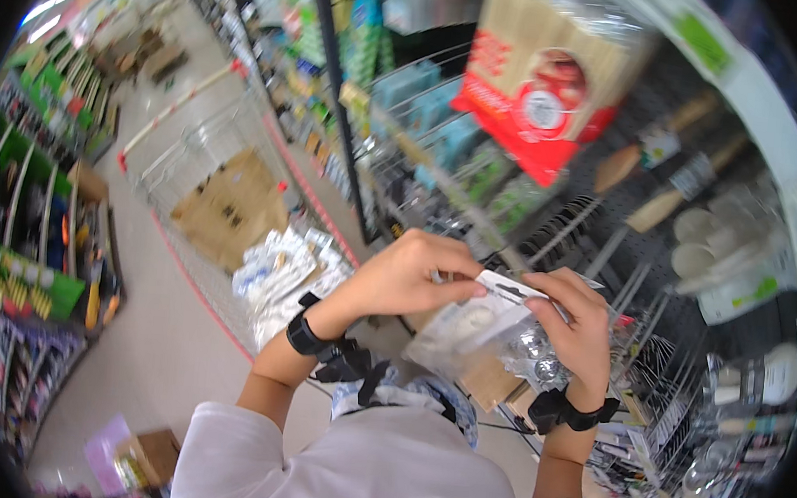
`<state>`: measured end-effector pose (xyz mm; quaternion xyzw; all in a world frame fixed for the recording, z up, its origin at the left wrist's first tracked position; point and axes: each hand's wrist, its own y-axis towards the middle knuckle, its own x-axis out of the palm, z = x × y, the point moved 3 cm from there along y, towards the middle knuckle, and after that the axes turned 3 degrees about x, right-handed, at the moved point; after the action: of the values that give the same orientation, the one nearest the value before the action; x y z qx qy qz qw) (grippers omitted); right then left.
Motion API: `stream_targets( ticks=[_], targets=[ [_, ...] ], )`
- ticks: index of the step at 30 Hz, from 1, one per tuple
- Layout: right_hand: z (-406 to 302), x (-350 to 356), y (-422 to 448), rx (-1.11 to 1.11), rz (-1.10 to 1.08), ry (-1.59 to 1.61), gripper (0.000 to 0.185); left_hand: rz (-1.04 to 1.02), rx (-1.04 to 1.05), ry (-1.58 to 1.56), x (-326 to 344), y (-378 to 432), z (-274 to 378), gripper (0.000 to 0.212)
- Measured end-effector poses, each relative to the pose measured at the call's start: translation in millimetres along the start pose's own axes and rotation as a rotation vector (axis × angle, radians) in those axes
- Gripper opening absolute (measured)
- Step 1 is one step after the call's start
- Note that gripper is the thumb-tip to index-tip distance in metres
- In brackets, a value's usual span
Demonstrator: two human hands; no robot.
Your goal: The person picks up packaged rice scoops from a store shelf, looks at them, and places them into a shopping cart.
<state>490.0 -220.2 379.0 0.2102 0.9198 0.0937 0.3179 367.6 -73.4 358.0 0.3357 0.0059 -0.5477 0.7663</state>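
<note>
My left hand (421, 275) and my right hand (572, 319) pinch the white header of a clear plastic package (470, 325) between thumbs and fingers, one at each end. The header has a dark hang slot. Its transparent body hangs below; what lies inside is blurred. Just beyond my hands are the metal display hooks of a store shelf. Above them hangs a red-and-clear pack of wooden sticks (545, 85). Wooden utensils (662, 203) hang to its right.
At my left stands a wire shopping cart (193, 268) holding a flattened brown cardboard piece (233, 208) and a heap of white plastic packages (284, 275). Stocked shelves (28, 220) line the far left. An opened cardboard box (154, 458) lies on the floor at lower left.
</note>
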Motion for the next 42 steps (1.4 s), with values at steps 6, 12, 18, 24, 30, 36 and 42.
stream_targets(
  ticks=[6, 12, 18, 24, 30, 36, 42],
  targets=[
    [1.7, -106.3, -68.9, 0.09, 0.482, 0.315, 0.021, 0.021, 0.112, -0.127, 79.9, 83.3, 52.2, 0.011],
    [3.9, -176.2, -102.2, 0.02, 0.799, 0.155, 0.021, 0.001, 0.19, -0.343, 149.8, 154.1, 86.3, 0.015],
    [2.4, -227.0, -108.2, -0.138, 0.938, 0.227, 0.021, 0.03, 0.3, -0.443, 187.6, 200.8, 117.6, 0.021],
    [-15.7, -239.9, -108.9, -0.247, 0.941, 0.183, 0.022, 0.09, 0.435, -0.515, 194.7, 212.1, 137.5, 0.018],
    [-9.7, -237.3, -113.9, -0.388, 0.94, 0.192, 0.021, 0.104, 0.517, -0.504, 195.8, 206.2, 139.0, 0.018],
    [-14.1, -242.5, -101.2, -0.429, 0.916, 0.278, 0.017, 0.072, 0.62, -0.431, 188.4, 216.2, 138.2, 0.016],
    [-15.3, -252.4, -94.3, -0.475, 0.994, 0.22, 0.015, 0.097, 0.595, -0.549, 192.8, 224.7, 144.0, 0.018]
  ],
)
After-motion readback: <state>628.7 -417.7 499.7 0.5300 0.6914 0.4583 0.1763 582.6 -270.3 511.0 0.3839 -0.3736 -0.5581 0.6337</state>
